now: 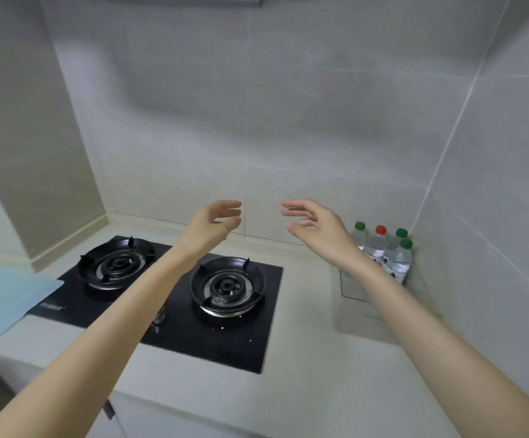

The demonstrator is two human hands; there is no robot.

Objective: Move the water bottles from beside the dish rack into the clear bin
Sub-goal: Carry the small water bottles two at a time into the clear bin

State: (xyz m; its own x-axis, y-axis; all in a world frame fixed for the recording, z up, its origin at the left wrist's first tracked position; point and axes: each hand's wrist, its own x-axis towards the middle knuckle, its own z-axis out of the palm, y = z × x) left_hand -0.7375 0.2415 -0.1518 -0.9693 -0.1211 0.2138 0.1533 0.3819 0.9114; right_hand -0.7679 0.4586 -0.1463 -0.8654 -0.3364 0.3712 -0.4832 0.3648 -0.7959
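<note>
Both hands are raised mid-frame before the tiled wall, palms facing each other, holding nothing. The left hand [215,223] has its fingers loosely curled and spread; the right hand [312,223] is likewise slack and empty. Four bottles [386,251] (three green caps, one red) stand upright in the clear bin [351,287] at the right of the frame, tucked into the counter's corner, partly behind the right forearm. A black two-burner stove [174,298] lies lower centre, under the left arm.
</note>
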